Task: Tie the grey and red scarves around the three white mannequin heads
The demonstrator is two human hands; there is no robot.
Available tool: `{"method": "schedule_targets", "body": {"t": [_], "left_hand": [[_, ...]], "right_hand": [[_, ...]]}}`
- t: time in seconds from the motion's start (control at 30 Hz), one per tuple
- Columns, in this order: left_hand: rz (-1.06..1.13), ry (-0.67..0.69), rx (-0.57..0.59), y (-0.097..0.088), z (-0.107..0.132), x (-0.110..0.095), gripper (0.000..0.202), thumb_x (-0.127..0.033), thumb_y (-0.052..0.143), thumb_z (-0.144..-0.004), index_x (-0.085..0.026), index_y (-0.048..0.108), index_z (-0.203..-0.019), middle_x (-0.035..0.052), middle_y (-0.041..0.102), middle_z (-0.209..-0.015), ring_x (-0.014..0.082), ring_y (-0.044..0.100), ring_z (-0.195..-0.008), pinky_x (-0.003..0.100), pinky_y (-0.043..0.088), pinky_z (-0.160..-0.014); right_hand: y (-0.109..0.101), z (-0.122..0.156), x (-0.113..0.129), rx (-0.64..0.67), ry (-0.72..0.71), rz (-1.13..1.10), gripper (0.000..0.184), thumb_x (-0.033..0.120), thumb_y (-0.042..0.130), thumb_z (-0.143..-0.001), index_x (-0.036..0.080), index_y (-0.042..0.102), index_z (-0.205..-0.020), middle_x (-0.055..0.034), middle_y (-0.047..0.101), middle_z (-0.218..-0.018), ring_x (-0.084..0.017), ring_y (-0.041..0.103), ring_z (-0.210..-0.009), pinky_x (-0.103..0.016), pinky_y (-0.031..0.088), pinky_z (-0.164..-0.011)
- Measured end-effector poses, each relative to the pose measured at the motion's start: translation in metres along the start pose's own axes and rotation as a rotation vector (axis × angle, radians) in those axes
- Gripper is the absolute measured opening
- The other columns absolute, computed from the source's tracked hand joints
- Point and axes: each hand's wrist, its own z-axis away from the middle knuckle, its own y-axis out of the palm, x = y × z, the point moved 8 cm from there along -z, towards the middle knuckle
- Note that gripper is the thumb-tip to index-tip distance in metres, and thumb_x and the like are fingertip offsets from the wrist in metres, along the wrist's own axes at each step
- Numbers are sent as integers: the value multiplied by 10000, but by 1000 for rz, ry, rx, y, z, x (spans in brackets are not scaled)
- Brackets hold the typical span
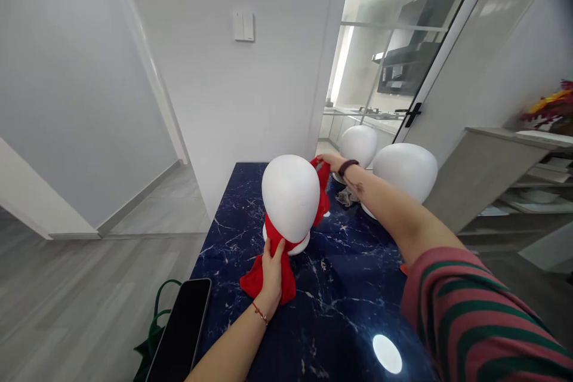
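A white mannequin head stands upright on the dark blue marbled table. A red scarf runs around its neck. In front of the neck, my left hand is closed on the scarf, whose near end lies on the table below. My right hand reaches past the right side of the head and pinches the scarf's other part, which is lifted beside the head. The stretch of scarf behind the head is hidden.
Two more white mannequin heads stand at the back right, partly behind my right forearm. A small greyish crumpled item lies near them. A black phone is at the table's left edge, beside a green bag. A wall rises behind the table.
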Motion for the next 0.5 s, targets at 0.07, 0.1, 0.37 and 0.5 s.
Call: {"method": "schedule_targets", "body": {"t": [0.07, 0.1, 0.37, 0.5], "left_hand": [[-22, 33, 15, 2, 0, -4, 576, -376, 708, -740, -230, 504, -1258, 76, 514, -1358, 232, 468, -1249, 337, 346, -1062], [-37, 49, 22, 3, 0, -6, 566, -371, 710, -740, -226, 512, -1250, 80, 531, -1339, 232, 483, -1235, 339, 350, -1057], [-87, 91, 6, 2, 0, -9, 538, -355, 728, -720, -214, 552, -1208, 108, 591, -1259, 239, 538, -1172, 363, 359, -1040], [-83, 128, 24, 6, 2, -11, 492, -341, 719, -727, -208, 570, -1177, 103, 601, -1245, 225, 558, -1146, 350, 373, -1026]], "right_hand": [[-21, 23, -36, 9, 117, -21, 214, 215, 513, -889, 82, 578, -734, 20, 519, -604, -40, 399, -465, -185, 382, -490], [-30, 39, -53, 27, 161, -51, 240, 202, 498, -887, 79, 577, -696, 24, 494, -562, -35, 359, -447, -182, 359, -484], [-16, 236, -165, 456, 522, -411, 315, 357, 508, -877, 103, 625, -1021, -121, 643, -950, -100, 614, -693, -239, 449, -667], [57, 314, -181, 750, 528, -456, 475, 361, 707, -725, 119, 578, -1112, -150, 654, -1021, -195, 666, -866, -321, 456, -813]]}}
